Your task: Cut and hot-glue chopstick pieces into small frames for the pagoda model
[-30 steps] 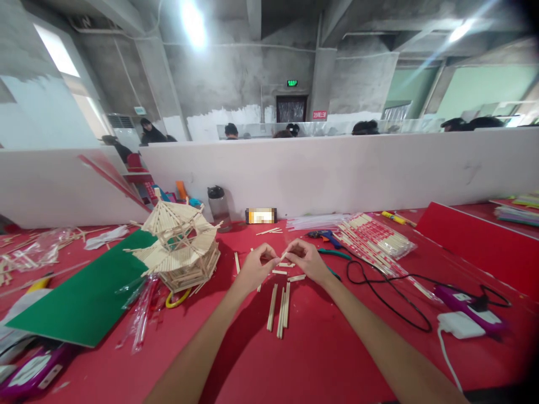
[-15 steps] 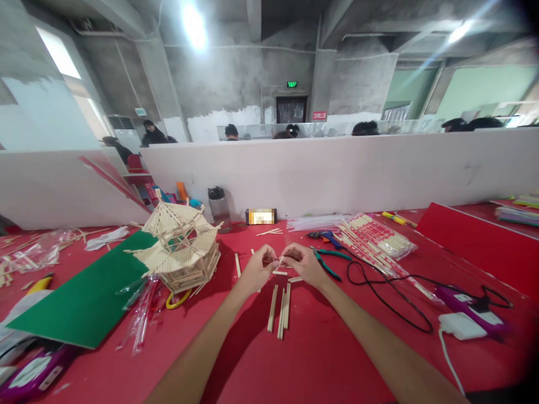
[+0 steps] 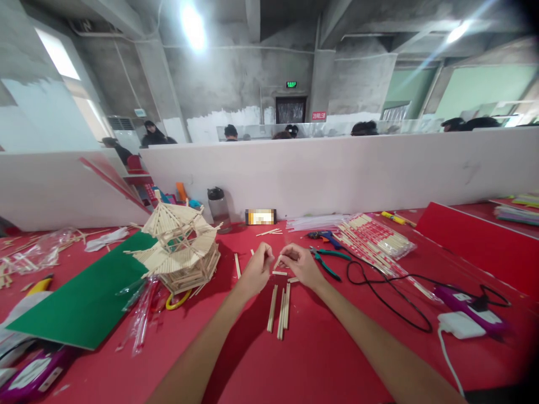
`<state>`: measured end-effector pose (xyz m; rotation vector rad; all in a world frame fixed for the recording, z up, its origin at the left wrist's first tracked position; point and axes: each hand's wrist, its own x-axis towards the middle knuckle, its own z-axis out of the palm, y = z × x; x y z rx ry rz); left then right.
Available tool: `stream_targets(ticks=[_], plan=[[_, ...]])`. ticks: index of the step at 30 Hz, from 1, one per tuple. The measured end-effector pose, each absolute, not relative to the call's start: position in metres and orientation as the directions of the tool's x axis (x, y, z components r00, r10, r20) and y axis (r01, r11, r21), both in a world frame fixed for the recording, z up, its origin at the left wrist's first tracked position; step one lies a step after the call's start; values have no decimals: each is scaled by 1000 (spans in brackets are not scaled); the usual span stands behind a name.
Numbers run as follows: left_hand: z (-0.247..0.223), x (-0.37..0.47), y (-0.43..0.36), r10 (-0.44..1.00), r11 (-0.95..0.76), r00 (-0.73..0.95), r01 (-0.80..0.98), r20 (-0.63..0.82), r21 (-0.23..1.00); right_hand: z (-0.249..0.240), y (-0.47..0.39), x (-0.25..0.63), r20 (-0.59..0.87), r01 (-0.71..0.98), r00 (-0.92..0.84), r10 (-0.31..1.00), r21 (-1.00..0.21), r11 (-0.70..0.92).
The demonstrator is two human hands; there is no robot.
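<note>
My left hand is closed in a pinch above the table; what its fingertips hold, if anything, is too small to make out. A short gap to the right, my right hand pinches a small piece of wooden stick between thumb and fingers. Just beneath the fingertips lies a short stick. Nearer to me, several longer wooden sticks lie roughly side by side, pointing away from me. Another stick rests left of my left hand.
A wooden stick pavilion model stands left beside a green board. Right of my hands lie teal-handled pliers, a blue glue gun, bagged sticks and a black cable. A bottle and phone stand behind.
My hands have drawn apart; the left moved slightly left, its fingers leaving the right hand's fingertips. The small stick piece stays in my right hand.
</note>
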<state>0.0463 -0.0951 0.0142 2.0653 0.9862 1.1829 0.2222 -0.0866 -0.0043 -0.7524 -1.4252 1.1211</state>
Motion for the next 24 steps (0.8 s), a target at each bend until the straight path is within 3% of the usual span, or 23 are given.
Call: stream_targets(ticks=[11,24], plan=[[15,48,-89,897,-386,283,128,340,913,0,-90,222,417,-64,-199,887,-909,412],[16,51,-97,858,-495,317,298,405,816,-1,-94,218,419,-63,-186,889,-908,415]])
